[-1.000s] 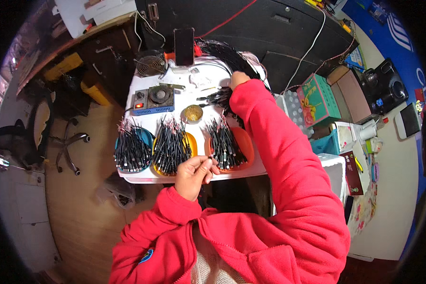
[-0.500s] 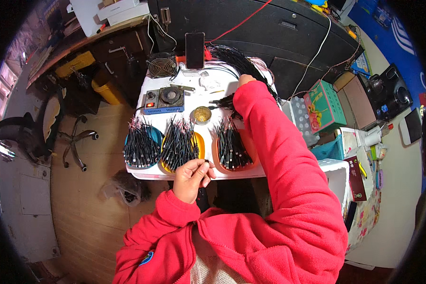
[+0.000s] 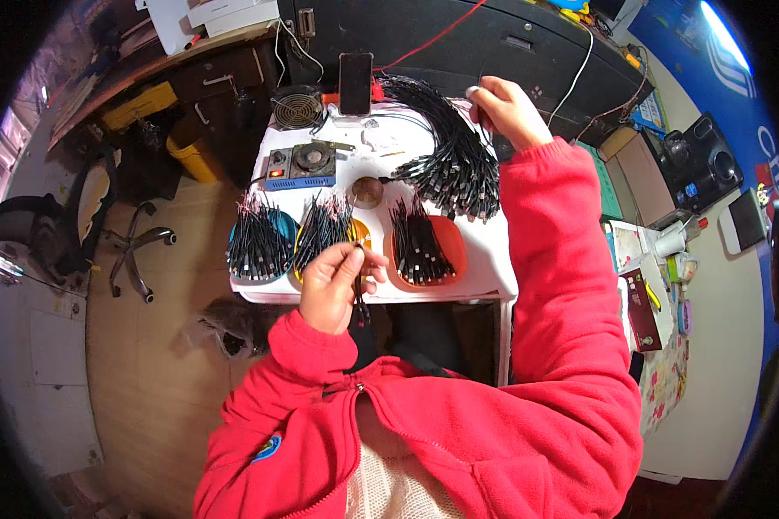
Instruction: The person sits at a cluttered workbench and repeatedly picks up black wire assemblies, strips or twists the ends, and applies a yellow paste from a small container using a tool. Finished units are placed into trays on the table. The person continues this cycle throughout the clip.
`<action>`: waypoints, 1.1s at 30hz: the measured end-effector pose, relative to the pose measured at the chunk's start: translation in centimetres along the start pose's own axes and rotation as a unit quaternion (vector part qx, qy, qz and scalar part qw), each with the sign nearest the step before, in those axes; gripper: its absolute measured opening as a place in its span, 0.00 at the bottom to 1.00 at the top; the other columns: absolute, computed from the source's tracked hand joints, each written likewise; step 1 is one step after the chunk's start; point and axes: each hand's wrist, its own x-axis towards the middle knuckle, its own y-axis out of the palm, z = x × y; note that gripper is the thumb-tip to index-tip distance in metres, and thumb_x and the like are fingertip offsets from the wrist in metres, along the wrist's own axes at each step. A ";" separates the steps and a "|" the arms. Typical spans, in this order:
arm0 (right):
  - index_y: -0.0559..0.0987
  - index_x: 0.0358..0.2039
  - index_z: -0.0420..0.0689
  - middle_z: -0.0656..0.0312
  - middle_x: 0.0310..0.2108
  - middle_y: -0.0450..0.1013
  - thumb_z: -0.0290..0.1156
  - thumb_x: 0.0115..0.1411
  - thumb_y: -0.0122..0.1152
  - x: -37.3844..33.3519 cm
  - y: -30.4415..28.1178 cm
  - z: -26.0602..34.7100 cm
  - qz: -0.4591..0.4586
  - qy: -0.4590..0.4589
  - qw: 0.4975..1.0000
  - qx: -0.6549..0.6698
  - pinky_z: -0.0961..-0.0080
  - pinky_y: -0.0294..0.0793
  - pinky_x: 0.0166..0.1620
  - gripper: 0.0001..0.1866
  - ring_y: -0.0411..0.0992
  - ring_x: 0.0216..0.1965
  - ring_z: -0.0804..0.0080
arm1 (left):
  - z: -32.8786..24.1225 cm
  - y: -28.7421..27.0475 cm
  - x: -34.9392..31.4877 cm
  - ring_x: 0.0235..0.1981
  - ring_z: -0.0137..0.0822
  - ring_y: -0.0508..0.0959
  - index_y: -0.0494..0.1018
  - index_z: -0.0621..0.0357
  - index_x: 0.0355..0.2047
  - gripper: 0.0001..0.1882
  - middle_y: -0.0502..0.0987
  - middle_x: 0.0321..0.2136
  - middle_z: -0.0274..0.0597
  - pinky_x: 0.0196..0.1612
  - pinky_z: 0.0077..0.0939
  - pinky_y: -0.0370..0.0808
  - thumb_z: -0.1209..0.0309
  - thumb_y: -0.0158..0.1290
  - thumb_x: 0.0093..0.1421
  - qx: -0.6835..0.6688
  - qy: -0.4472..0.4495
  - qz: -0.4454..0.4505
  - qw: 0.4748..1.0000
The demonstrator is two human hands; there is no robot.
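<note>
My left hand point(image 3: 336, 281) is at the table's front edge, its thumb and fingers pinching a short black cable point(image 3: 361, 298) that hangs down. My right hand point(image 3: 509, 111) is raised at the far right, fingers curled round a thin black cable beside the large bundle of black cables point(image 3: 454, 156). That bundle spreads over the back right of the white table point(image 3: 485, 275), connector ends toward me. Cut cables stand in a blue tray point(image 3: 286, 227), a yellow tray point(image 3: 363, 232) and an orange tray point(image 3: 457, 246); my left hand partly covers the yellow one.
A blue heating unit with a round pot point(image 3: 299, 179) stands at the table's left, a small round tin point(image 3: 368, 192) beside it. Behind are a fan point(image 3: 297, 111) and an upright phone point(image 3: 355, 84). A dark cabinet point(image 3: 441, 43) borders the back; a wheeled chair point(image 3: 130, 242) stands left.
My right hand has lifted off the bundle and moved right, uncovering the connector ends. A black cable now hangs visibly from my left hand. The view has shifted slightly.
</note>
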 end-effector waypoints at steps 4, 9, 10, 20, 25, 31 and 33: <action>0.73 0.26 0.38 0.51 0.17 0.70 0.32 0.60 0.54 -12.3 4.3 4.3 0.091 -0.159 0.981 -0.072 0.68 0.70 0.24 0.11 0.72 0.18 0.60 | -1.3 1.7 0.2 0.45 0.43 0.79 0.73 0.61 0.42 0.09 0.76 0.48 0.53 0.45 0.33 0.79 0.71 0.44 0.69 -0.109 0.001 0.045 0.993; 0.72 0.29 0.41 0.48 0.16 0.71 0.32 0.59 0.56 -24.4 13.3 3.5 0.178 -0.146 0.957 -0.176 0.55 0.70 0.25 0.08 0.73 0.20 0.47 | -1.5 2.9 -0.3 0.44 0.45 0.80 0.73 0.59 0.42 0.09 0.74 0.50 0.52 0.46 0.33 0.79 0.70 0.44 0.69 -0.130 0.011 0.063 0.989; 0.71 0.31 0.42 0.49 0.16 0.70 0.31 0.59 0.57 -26.0 14.1 3.1 0.214 -0.089 0.952 -0.198 0.55 0.69 0.24 0.07 0.72 0.20 0.47 | -1.5 2.8 -0.6 0.40 0.40 0.81 0.73 0.59 0.41 0.09 0.75 0.49 0.50 0.40 0.26 0.79 0.69 0.45 0.69 -0.112 0.006 0.036 0.993; 0.77 0.36 0.37 0.66 0.28 0.73 0.33 0.63 0.58 -22.3 13.2 1.2 0.103 0.001 0.956 0.275 0.80 0.70 0.32 0.11 0.68 0.28 0.82 | -1.9 2.5 -4.0 0.20 0.20 0.65 0.72 0.63 0.37 0.07 0.78 0.36 0.48 0.24 0.11 0.64 0.73 0.46 0.68 -0.015 0.076 0.040 0.996; 0.76 0.42 0.38 0.61 0.34 0.77 0.29 0.62 0.60 -17.7 12.1 5.0 0.054 0.003 0.855 0.517 0.86 0.70 0.37 0.10 0.72 0.34 0.81 | -4.8 2.6 -4.9 0.19 0.19 0.65 0.72 0.65 0.37 0.07 0.79 0.35 0.49 0.24 0.11 0.64 0.73 0.47 0.67 0.067 0.105 0.064 0.990; 0.76 0.40 0.37 0.60 0.35 0.77 0.24 0.60 0.60 -17.8 12.3 8.2 0.021 -0.089 0.874 0.476 0.87 0.71 0.35 0.08 0.73 0.34 0.81 | -6.9 2.1 -5.3 0.19 0.19 0.65 0.72 0.66 0.37 0.08 0.80 0.35 0.48 0.24 0.12 0.65 0.72 0.47 0.68 0.115 0.096 0.054 0.987; 0.76 0.39 0.38 0.61 0.35 0.76 0.24 0.60 0.60 -18.0 12.3 8.2 0.023 -0.083 0.875 0.477 0.86 0.71 0.36 0.07 0.73 0.34 0.81 | -6.6 2.0 -5.3 0.18 0.19 0.65 0.72 0.66 0.38 0.09 0.80 0.35 0.48 0.24 0.12 0.65 0.71 0.47 0.68 0.097 0.075 0.056 0.991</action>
